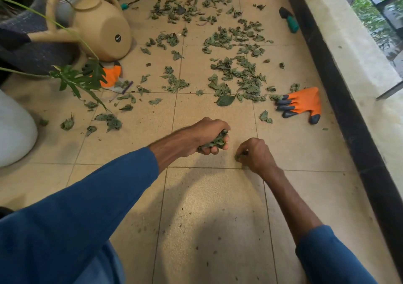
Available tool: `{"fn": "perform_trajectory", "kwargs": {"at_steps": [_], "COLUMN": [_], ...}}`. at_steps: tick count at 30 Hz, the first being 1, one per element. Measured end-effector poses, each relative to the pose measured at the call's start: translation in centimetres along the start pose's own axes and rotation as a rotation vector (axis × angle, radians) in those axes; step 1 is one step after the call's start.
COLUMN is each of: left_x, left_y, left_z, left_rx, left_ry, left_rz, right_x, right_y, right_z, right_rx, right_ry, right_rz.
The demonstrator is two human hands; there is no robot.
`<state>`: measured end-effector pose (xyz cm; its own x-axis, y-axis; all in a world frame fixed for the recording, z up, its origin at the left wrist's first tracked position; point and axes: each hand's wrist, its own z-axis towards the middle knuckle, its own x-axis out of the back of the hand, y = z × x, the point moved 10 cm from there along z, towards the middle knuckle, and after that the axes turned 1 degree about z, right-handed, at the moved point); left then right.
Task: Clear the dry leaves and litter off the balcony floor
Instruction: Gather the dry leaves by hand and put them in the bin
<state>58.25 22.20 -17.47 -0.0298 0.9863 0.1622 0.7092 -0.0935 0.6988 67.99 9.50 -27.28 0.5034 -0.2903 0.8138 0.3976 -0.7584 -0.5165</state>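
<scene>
The left hand [209, 136] gripped a wad of dry leaves [214, 141]; the right hand [255, 156] apparently pinched one leaf [238, 157] off the near floor [213, 207]. More leaves [237, 74] lay scattered farther off. Light and brittle, they would probably crumble; best scooped loosely in bunches.

Our left hand [207, 135] grips a bunch of dry leaves [214, 141]; our right hand [256, 152], knuckles up, pinches a leaf [239, 157].
</scene>
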Motion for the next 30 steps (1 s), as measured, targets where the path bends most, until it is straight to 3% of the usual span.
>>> {"fn": "perform_trajectory", "kwargs": {"at_steps": [4, 9, 14, 18, 24, 27, 30], "left_x": [0.2, 0.4, 0.3, -1.3, -1.7, -1.1, 0.4], "left_y": [-0.1, -0.2, -1.1, -0.6, -1.2, -1.8, -1.9], "left_z": [0.3, 0.6, 1.3, 1.7, 1.3, 1.4, 1.6], "left_rx": [-0.003, -0.016, 0.028, 0.035, 0.100, 0.095, 0.053], "left_ry": [0.011, 0.040, 0.081, -0.039, -0.124, -0.091, 0.027], "left_rz": [-0.009, -0.034, -0.140, -0.309, -0.393, -0.334, -0.224], "right_x": [0.6, 5.7, 10.5, 10.6, 10.2, 9.1, 8.8], "right_y": [0.7, 1.5, -5.6, -9.6, -9.9, -11.0, -12.4], "right_z": [-0.6, -1.9, -3.8, -4.5, -4.4, -4.1, -4.1], "right_rx": [-0.011, -0.129, 0.066, 0.179, 0.186, 0.222, 0.284], "right_ry": [0.091, 0.181, 0.168, 0.120, 0.246, 0.176, 0.228], "right_rz": [0.106, 0.694, 1.016, 0.958, 0.579, 0.579, 0.503]}}
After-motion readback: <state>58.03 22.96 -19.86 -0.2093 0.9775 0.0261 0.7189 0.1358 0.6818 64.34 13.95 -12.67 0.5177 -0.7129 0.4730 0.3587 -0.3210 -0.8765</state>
